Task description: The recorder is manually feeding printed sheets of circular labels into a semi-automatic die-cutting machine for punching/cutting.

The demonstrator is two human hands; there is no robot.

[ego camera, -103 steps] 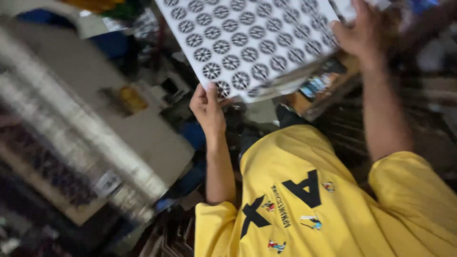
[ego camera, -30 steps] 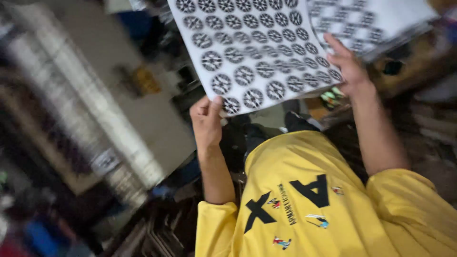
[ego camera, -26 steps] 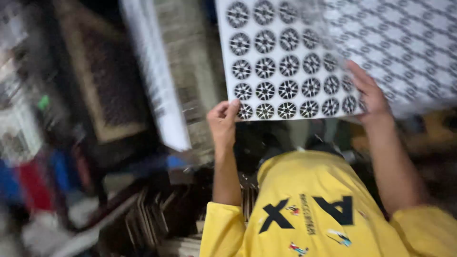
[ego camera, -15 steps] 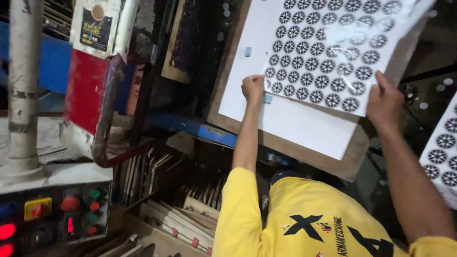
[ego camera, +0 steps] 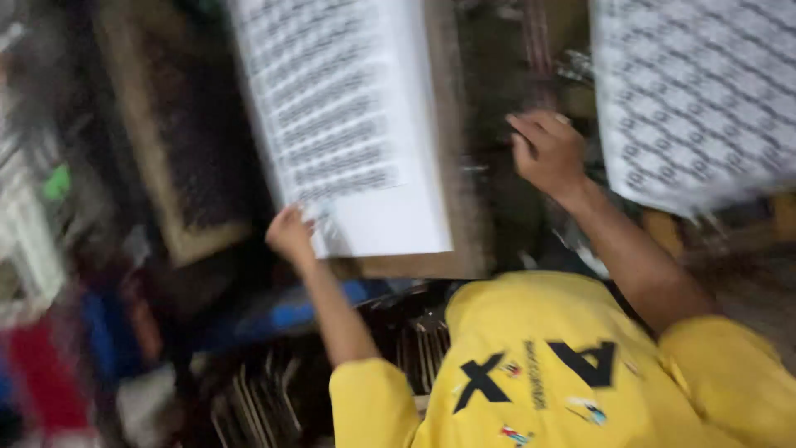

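Head view, blurred: left hand (ego camera: pixel 290 235) pinches printed sheet (ego camera: pixel 344 124) lower corner; right hand (ego camera: pixel 547 152) loosely curled, empty, beside sheet.

A dim, cluttered workshop, heavily blurred. A wooden-framed dark panel (ego camera: pixel 178 141) leans at the upper left. Red (ego camera: pixel 37 373) and blue (ego camera: pixel 108 332) machine parts smear along the left edge. Below, in the middle, stacked flat boards or frames (ego camera: pixel 265 398) stand on edge in shadow.

printed sheet (ego camera: pixel 344 124): looking like matt white paper
backing board (ego camera: pixel 464 207): appearing as dull brown cardboard
yellow shirt (ego camera: pixel 572 365): showing soft cloth
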